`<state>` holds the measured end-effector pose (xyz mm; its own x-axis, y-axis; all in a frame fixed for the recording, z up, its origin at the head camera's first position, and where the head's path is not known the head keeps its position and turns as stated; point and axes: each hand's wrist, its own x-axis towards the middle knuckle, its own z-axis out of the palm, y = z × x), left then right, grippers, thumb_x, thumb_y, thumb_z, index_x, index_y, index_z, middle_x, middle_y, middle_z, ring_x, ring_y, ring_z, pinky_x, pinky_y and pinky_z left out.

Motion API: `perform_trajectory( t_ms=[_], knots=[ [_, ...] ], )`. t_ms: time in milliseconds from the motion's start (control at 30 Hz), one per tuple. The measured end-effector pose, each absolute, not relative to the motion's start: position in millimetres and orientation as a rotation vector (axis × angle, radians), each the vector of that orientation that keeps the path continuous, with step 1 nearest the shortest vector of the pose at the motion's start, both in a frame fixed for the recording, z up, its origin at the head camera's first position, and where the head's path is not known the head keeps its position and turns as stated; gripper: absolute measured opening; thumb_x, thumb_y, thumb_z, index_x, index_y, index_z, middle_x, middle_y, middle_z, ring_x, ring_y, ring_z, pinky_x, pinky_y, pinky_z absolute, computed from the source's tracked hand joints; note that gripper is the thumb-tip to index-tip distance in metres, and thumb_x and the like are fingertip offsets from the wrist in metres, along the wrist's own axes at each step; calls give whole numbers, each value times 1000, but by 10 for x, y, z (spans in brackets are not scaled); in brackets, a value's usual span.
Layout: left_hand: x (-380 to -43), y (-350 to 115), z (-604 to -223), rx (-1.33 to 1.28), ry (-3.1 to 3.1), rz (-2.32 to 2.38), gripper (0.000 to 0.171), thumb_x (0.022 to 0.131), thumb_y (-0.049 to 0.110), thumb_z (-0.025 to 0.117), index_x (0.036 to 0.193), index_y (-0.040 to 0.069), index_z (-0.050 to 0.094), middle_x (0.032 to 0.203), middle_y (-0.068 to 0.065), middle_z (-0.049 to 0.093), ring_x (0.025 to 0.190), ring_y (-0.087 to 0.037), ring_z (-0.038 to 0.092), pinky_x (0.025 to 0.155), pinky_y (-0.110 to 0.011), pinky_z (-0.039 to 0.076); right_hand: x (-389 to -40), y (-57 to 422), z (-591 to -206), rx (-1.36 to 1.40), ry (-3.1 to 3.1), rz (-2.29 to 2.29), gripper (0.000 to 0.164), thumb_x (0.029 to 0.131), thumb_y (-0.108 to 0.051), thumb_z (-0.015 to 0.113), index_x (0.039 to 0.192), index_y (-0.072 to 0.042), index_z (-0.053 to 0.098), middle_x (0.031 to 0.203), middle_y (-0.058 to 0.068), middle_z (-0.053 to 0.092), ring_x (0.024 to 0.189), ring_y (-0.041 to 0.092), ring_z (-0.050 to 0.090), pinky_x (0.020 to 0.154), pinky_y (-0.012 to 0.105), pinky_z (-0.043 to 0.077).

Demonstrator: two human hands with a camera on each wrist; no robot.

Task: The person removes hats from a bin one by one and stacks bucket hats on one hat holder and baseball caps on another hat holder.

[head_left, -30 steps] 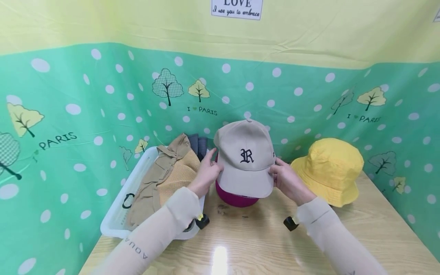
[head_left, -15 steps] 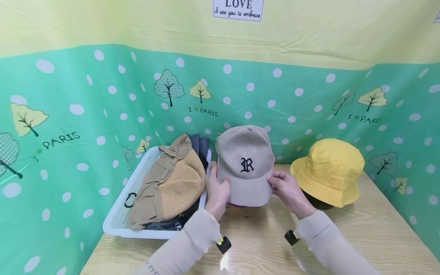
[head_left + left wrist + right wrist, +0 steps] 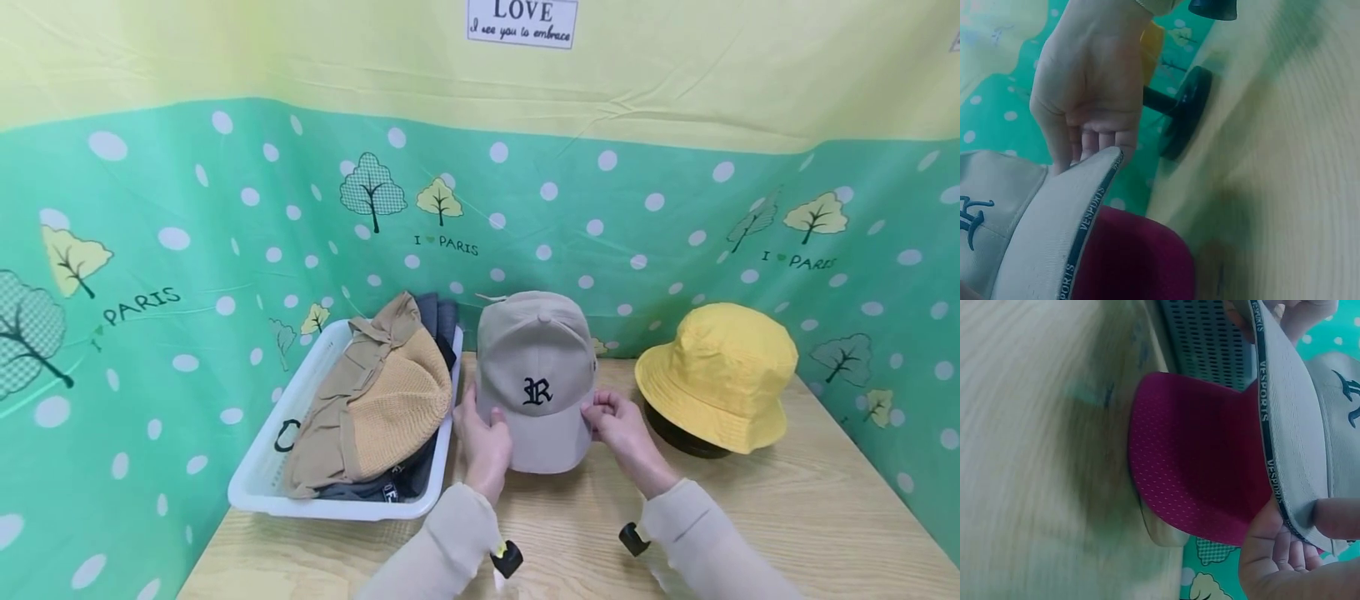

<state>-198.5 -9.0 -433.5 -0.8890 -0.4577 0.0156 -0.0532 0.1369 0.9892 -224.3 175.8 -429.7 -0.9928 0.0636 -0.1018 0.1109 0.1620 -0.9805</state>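
Left hand point(image 3: 483, 442) and right hand point(image 3: 621, 427) grasp the beige cap's point(image 3: 536, 362) brim, mid-frame.
The basket point(image 3: 258, 505) edges close by the left hand at left; the cap, black-lettered, sits over a pink cap point(image 3: 1191, 462); table point(image 3: 832, 508) stretches lower right, below the yellow hat point(image 3: 716, 371).

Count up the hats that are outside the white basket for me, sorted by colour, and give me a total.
Beige: 1, the beige cap with dark lettering on its front
Magenta: 1, the magenta cap under the beige one
Yellow: 1, the yellow bucket hat
Total: 3
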Motion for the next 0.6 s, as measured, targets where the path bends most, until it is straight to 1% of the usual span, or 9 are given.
perform_trajectory(
  t_ms=[167,233,333,400,467,600],
  knots=[
    [-1966,-138,-4250,437,-2192,-1737,61,93,9,55,149,18,33,145,-16,31,136,-34,29,110,-49,24,-2215,1741,-4269,171,2375,-2045,25,95,-7,54,114,9,49,92,9,60,77,14,54,67,26,50],
    [-1986,-174,-4146,346,-2209,-1707,62,92,8,56,149,15,33,145,-19,32,136,-34,29,111,-48,23,-2221,1737,-4204,159,2371,-2084,27,96,-9,54,116,9,49,94,10,60,78,13,54,69,26,50],
    [-2068,-256,-3948,225,-2229,-1683,61,90,7,58,147,11,36,142,-22,35,133,-34,33,112,-45,23,-2253,1720,-4062,127,2339,-2165,27,97,-11,53,116,9,47,90,7,58,76,12,54,68,26,51],
    [-2144,-322,-3837,163,-2237,-1652,58,89,7,59,144,7,41,137,-23,41,128,-33,38,110,-44,27,-2282,1696,-3959,123,2314,-2202,27,97,-12,53,115,7,46,85,4,57,73,11,53,65,26,51],
    [-2208,-386,-3766,136,-2258,-1645,55,90,9,60,142,5,43,133,-23,44,125,-33,42,108,-43,31,-2310,1668,-3880,121,2289,-2228,27,97,-13,54,113,7,47,81,3,54,70,11,52,63,26,51],
    [-2253,-475,-3746,66,-2317,-1643,51,91,10,59,138,-1,46,135,-26,46,127,-34,43,105,-43,36,-2340,1647,-3835,151,2232,-2236,26,97,-13,54,110,8,48,81,5,49,67,12,51,60,27,51]
  ],
)
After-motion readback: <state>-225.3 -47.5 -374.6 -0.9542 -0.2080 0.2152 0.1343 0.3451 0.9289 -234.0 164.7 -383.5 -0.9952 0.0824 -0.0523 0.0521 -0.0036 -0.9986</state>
